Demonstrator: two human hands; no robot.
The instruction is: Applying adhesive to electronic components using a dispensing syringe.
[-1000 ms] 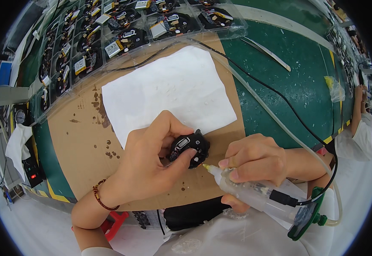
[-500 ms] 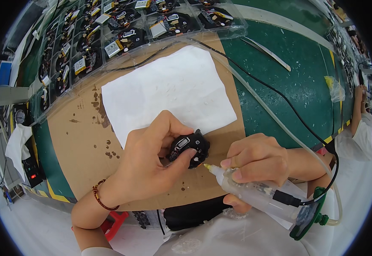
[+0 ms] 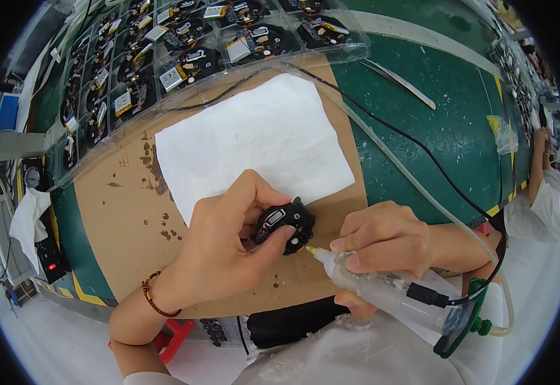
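Note:
Between the thumb and fingers of my left hand is a small round black electronic housing with a pale rectangular part on its face. My right hand is wrapped round a clear dispensing syringe with a yellowish tip and a green end cap. The syringe tip points at the housing's lower right edge, close beside it; whether they touch I cannot tell. Both hands are over a brown cardboard sheet, just in front of a white cloth.
A clear compartmented tray of similar black housings stands at the back left. Metal tweezers lie on the green mat. A black cable and a clear hose cross the right side. Someone's arm shows at far right.
The syringe has shifted very slightly left, its tip still near the housing's edge. The white spot on the housing's lower part shows more fully. Both hands keep their holds.

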